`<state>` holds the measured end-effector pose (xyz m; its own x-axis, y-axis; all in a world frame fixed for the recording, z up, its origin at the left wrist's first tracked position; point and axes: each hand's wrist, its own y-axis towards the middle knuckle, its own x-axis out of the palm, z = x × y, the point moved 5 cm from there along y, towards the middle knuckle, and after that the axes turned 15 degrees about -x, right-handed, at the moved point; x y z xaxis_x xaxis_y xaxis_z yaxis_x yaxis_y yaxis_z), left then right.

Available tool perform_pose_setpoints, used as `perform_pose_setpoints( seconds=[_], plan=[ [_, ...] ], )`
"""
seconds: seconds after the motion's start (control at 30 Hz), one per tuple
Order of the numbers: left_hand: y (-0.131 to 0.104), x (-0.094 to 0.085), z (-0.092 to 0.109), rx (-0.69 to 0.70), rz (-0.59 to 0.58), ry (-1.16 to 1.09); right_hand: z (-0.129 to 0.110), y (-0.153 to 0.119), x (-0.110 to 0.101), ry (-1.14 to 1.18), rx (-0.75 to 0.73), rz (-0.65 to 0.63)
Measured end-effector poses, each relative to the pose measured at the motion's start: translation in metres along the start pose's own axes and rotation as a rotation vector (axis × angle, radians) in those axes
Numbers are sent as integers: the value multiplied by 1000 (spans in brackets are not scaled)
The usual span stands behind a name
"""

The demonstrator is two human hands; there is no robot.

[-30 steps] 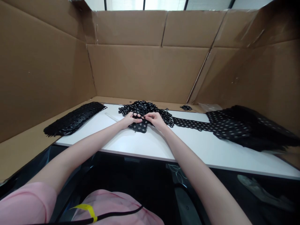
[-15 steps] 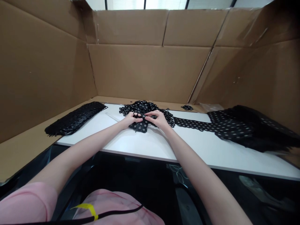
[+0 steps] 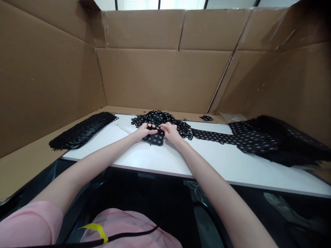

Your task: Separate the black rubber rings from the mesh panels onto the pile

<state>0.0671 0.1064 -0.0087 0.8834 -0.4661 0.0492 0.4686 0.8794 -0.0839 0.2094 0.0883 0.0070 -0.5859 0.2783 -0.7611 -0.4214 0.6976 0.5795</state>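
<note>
A black sheet with rows of round holes (image 3: 156, 139) lies partly on the white table, its upper part under my fingers. My left hand (image 3: 145, 131) is closed on its left side, thumb pointing right across it. Just right of that, my right hand (image 3: 169, 130) pinches at the sheet's upper right edge; whether a separate small piece is between the fingertips is too small to tell. Behind both hands rises a heap of small black rings (image 3: 160, 116), loose and spreading to the right.
A thick black bundle of holed material (image 3: 84, 131) lies at the left. A black holed strip (image 3: 214, 136) runs right to a larger dark pile (image 3: 269, 137). A clear flat strip (image 3: 123, 128) and a few rings (image 3: 206, 118) lie nearby. Cardboard walls (image 3: 165, 75) surround the white table (image 3: 155, 162).
My right hand has shifted slightly, its thumb and fingers drawing closer together and a little away from my left thumb. The left hand holds its place on the sheet.
</note>
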Motion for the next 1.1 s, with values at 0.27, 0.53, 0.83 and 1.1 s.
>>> perform_pose_setpoints(
  seconds=[0.27,0.53,0.83,1.1],
  plan=[
    [3,-2,-3,0,2,-11,6,2,6,49,4,42],
    [4,0,-6,3,-19,12,3,-1,-3,99,-37,83],
    [3,-1,-6,-12,87,23,-8,-1,-6,-12,-59,70],
    [2,2,-6,-3,8,-1,31,-9,-35,311,167,551]
  ],
)
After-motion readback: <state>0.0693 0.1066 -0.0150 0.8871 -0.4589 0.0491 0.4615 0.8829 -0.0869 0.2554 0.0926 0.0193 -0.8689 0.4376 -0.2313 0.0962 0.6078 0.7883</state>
